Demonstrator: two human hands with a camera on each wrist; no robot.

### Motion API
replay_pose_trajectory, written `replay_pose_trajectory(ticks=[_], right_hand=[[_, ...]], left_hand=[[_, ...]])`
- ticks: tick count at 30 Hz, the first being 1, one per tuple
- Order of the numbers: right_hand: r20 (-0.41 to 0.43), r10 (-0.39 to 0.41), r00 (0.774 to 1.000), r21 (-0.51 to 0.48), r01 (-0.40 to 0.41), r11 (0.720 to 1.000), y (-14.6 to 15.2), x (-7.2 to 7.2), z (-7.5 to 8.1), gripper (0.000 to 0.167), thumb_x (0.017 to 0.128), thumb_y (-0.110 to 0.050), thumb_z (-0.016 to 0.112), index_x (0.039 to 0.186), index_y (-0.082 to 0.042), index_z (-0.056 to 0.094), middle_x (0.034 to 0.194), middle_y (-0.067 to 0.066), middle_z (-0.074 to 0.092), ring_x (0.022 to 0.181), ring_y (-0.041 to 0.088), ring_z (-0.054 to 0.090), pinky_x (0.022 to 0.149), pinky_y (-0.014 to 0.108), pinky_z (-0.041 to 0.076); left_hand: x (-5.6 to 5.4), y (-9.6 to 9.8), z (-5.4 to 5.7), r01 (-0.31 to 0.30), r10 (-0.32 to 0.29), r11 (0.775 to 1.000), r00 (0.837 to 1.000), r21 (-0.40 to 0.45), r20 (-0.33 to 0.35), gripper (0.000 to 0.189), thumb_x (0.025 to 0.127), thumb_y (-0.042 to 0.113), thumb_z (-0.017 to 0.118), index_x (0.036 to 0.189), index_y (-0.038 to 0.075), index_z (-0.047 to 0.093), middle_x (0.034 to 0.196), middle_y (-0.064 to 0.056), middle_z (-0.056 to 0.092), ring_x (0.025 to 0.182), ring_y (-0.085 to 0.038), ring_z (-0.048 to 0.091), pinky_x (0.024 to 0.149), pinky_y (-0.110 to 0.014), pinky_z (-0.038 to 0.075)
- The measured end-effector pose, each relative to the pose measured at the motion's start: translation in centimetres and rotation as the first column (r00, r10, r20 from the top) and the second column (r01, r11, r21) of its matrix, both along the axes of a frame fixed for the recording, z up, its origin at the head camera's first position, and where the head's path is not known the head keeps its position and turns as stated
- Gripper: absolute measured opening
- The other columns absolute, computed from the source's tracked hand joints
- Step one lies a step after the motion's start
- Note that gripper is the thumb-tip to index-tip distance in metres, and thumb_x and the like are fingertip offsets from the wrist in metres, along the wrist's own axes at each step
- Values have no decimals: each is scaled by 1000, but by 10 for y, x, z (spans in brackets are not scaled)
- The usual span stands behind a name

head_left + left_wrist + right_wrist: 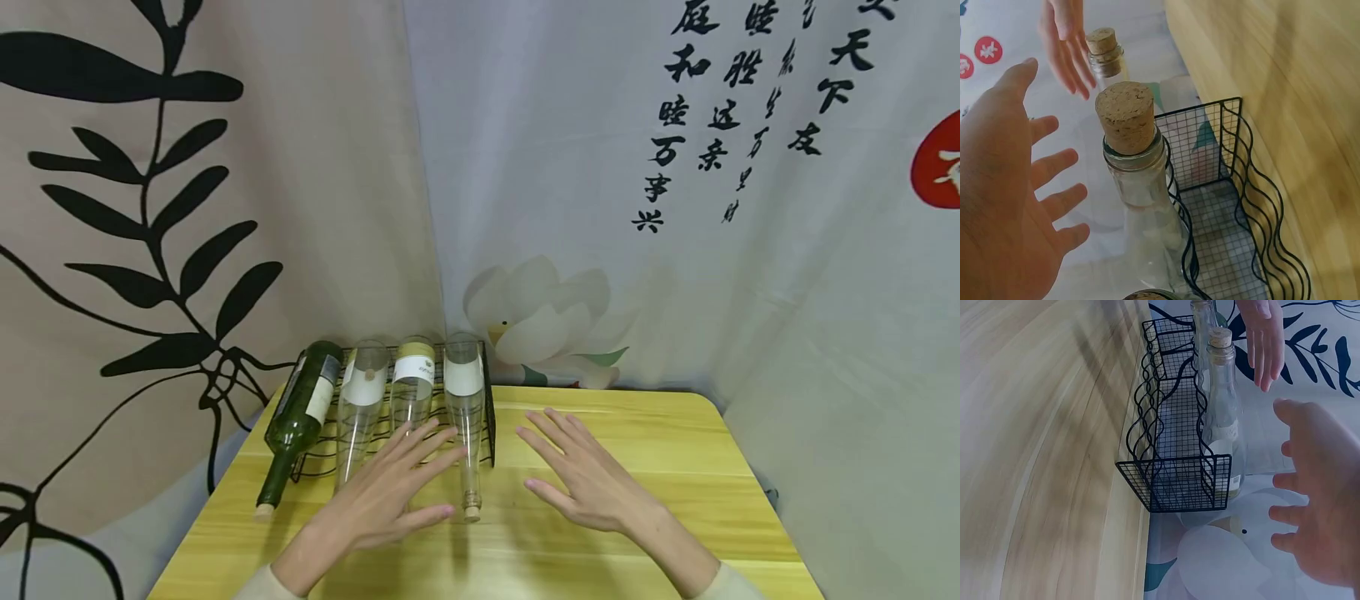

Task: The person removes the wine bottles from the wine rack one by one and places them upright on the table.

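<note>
My left hand [397, 492] hovers with spread, straight fingers before the clear bottles, hiding part of two of them. To the right, my right hand [581, 475] is held over the table with its fingers extended, and it grips nothing. Three clear glass bottles lie on a black wire rack [491, 417]: one on the left [365, 387], a middle one [414, 367] and one on the right [464, 379]. A cork [1125, 117] plugs a bottle neck in the left wrist view. Left of these, a green bottle [303, 408] with a cork slants neck-down toward the table front.
The rack stands at the back of a light wooden table [637, 442]. Behind it hangs a pale curtain [345, 167] printed with black leaves, a lotus and dark characters. In the right wrist view the rack's mesh end [1179, 484] sits close to the table edge.
</note>
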State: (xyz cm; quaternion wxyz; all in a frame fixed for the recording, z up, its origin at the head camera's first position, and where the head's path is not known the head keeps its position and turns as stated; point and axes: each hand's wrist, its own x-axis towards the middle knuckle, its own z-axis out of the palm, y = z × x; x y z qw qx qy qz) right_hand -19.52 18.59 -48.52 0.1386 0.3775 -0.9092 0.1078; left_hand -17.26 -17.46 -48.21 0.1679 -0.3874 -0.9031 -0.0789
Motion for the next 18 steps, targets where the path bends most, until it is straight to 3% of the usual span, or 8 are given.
replay_pose_trajectory(ticks=[10,18], right_hand=[[0,8,1000,-17,-8,1000,-10,-11,-4,70,116,-49,61,176,-17,43,181,14,44,168,43,42,136,67,39],[41,-12,999,-77,15,997,-18,-24,-12,68,117,-46,60,173,-12,46,180,16,46,166,43,44,138,66,38]], left_hand=[[3,2,-7,-11,10,1000,999,-26,-37,78,110,70,59,173,26,49,182,-5,43,168,-36,43,134,-66,40],[5,7,-12,0,-2,1000,999,-31,-41,81,103,62,75,170,24,52,180,-8,47,166,-37,46,132,-68,42]])
